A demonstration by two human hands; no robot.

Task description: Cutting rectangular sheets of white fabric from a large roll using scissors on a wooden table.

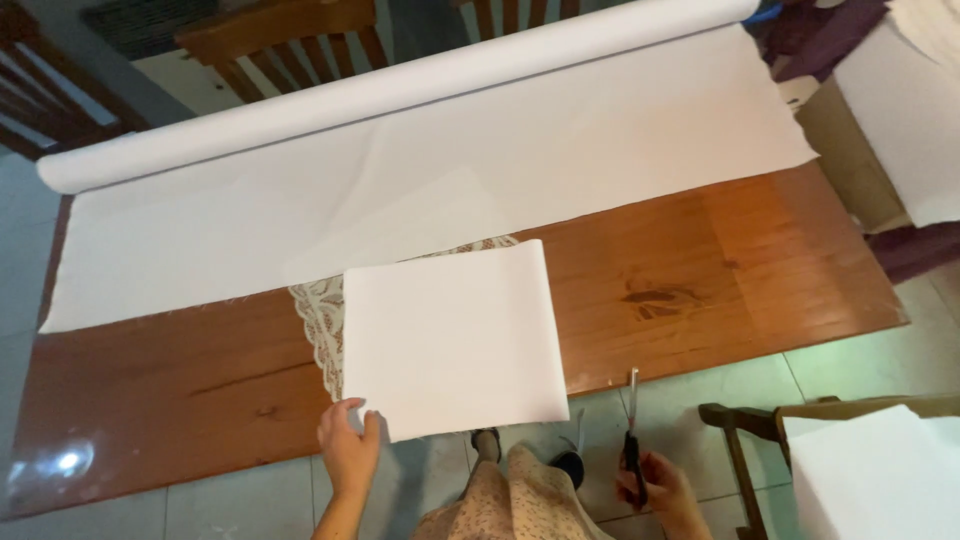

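On table (700, 270): one sheet (455, 335), one scissors (633, 440).

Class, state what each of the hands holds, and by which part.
Left hand: white sheet, near-left corner. Right hand: scissors, by the handles.

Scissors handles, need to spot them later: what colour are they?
Black, in the right hand; scissors show best in the head view.
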